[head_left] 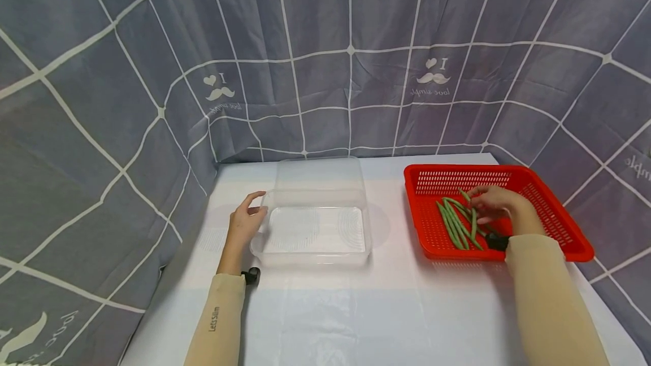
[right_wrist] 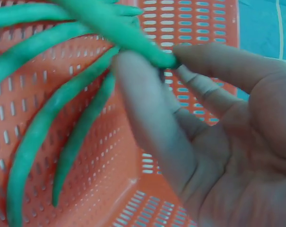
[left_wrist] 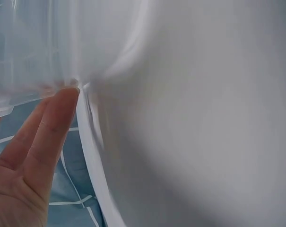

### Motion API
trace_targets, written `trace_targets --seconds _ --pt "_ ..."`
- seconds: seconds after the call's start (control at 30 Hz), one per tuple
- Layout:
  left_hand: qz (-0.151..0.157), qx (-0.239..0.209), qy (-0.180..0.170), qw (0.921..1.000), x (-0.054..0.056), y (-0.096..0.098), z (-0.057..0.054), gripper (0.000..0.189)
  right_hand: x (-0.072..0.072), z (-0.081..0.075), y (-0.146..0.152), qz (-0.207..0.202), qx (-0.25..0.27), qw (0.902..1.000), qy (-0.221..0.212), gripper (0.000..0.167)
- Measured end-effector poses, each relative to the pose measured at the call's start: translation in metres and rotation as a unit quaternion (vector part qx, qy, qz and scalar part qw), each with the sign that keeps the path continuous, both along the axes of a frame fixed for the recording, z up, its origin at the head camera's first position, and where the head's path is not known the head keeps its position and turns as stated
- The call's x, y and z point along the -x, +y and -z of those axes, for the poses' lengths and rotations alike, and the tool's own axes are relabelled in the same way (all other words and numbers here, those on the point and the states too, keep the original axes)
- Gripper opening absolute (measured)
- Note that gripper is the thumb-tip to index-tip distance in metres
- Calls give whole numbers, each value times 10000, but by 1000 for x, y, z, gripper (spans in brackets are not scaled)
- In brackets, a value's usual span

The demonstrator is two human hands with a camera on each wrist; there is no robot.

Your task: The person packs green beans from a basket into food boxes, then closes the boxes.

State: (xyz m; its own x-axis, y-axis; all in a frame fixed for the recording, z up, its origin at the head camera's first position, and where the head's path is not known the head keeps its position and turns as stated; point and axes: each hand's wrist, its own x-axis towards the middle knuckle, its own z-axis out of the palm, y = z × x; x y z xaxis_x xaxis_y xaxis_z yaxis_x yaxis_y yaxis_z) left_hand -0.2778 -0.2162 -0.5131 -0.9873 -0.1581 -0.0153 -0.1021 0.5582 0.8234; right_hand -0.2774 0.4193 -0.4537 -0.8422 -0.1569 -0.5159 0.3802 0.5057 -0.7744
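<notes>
My right hand [head_left: 492, 203] is over the red basket [head_left: 569, 242] and pinches the end of a green bean [right_wrist: 119, 35] between thumb and finger. Several other green beans [head_left: 450, 225] lie on the basket floor beside and below that hand. My left hand [head_left: 245, 222] touches the back left corner of a clear plastic container [head_left: 311, 258]. Its fingers [left_wrist: 55, 116] look nearly straight in the left wrist view, with a fingertip against the container's wall. The container's lid [head_left: 320, 173] lies folded open behind it. Nothing shows inside the container.
A white-covered table [head_left: 330, 321] carries the container at centre left and the basket at the right. Grey cloth with white grid lines [head_left: 325, 89] hangs behind the table and along both sides.
</notes>
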Motion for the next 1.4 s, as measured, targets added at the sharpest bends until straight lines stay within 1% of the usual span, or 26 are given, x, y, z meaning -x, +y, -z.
trace_targets --seconds 0.1,0.17,0.2,0.27,0.37,0.43,0.57,0.73,0.8,0.93,1.03,1.2,1.4 --pt "-48 29 82 10000 0 0 0 45 3 -7 -3 80 137 9997 192 47" --pt "-82 37 118 9999 0 0 0 43 5 -12 -5 137 258 9992 285 51" --pt "-94 52 131 9999 0 0 0 42 5 -15 -7 176 323 9987 342 51" --pt "-87 49 148 9998 -1 0 0 41 6 -22 -12 261 498 9975 421 45" --pt "-46 14 150 9999 -1 -1 -1 40 7 -32 -19 300 682 9957 557 34" --pt "-22 -3 144 9999 -2 -1 -1 40 8 -39 -25 304 746 9945 666 31" --pt "-28 11 127 9999 -3 -1 -1 40 11 -56 -42 250 808 9925 885 40" --pt "-82 1 141 9999 -3 0 -2 40 16 -74 -65 238 931 9903 1007 39" --pt "-73 -29 136 9999 -3 0 -3 40 17 -79 -72 213 936 9900 1037 43" --pt "-37 -60 110 9999 -3 1 -4 40 18 -84 -86 142 834 9905 1083 58" --pt "-41 -37 97 9999 -3 2 -3 39 19 -86 -94 73 784 9906 1116 62" --pt "-58 -30 89 9999 -3 4 -2 40 23 -86 -106 14 977 9885 1158 59" --pt "-54 -65 50 10000 -5 4 0 41 28 -84 -123 29 1229 9869 1042 50"
